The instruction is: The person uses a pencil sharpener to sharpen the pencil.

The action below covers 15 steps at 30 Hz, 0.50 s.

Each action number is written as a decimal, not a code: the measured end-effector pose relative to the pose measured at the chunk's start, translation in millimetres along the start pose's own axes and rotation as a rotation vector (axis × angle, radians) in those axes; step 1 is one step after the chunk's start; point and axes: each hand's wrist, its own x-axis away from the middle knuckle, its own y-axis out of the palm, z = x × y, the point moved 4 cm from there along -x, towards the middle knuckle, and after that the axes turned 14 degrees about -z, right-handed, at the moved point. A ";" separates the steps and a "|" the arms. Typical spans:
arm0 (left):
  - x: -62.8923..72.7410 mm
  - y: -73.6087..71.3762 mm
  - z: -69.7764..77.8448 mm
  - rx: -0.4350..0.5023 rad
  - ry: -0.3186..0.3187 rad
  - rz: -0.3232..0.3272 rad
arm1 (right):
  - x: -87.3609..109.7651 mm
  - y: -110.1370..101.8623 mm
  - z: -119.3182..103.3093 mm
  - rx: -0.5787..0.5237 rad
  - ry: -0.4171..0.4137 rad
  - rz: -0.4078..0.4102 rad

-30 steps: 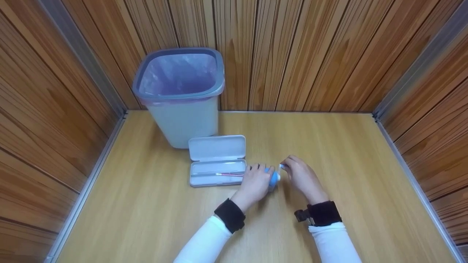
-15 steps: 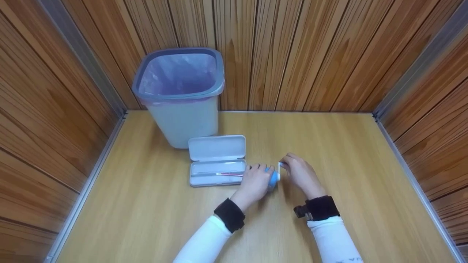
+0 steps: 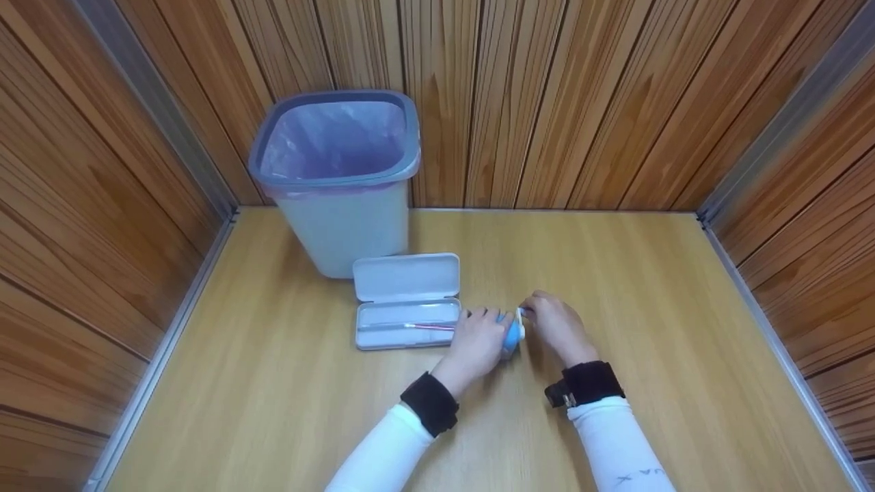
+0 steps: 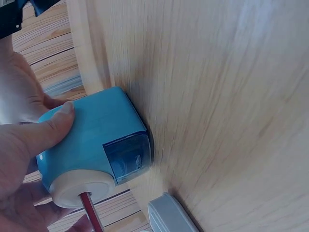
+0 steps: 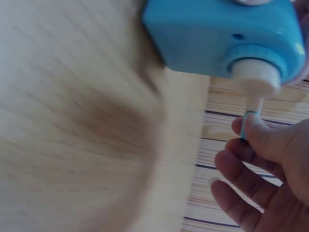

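Note:
My left hand (image 3: pixel 476 342) grips a blue pencil sharpener (image 4: pixel 96 121) on the table, its thumb lying across the top in the left wrist view. A red pencil (image 4: pixel 91 212) sticks out of the round whitish front of the sharpener. On the opposite side, my right hand (image 3: pixel 557 329) pinches the small handle of the white crank (image 5: pixel 256 77) between thumb and forefinger. Left of the sharpener lies an opened grey pencil case (image 3: pixel 407 277). A thin reddish stick shows over its tray; whether it is the same pencil I cannot tell.
Behind the pencil case stands a pale waste bin (image 3: pixel 342 225) with a grey rim and a purple liner. Wood-panelled walls (image 3: pixel 547 102) enclose the table (image 3: pixel 636 287) at the back and both sides.
The right hand has shifted a little, up and then back down and left, and the crank has turned with it. The left hand and the sharpener stay in place.

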 end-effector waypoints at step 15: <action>0.5 0.5 -2.1 -0.056 0.012 0.070 | -2.6 21.0 8.4 0.068 0.021 -0.104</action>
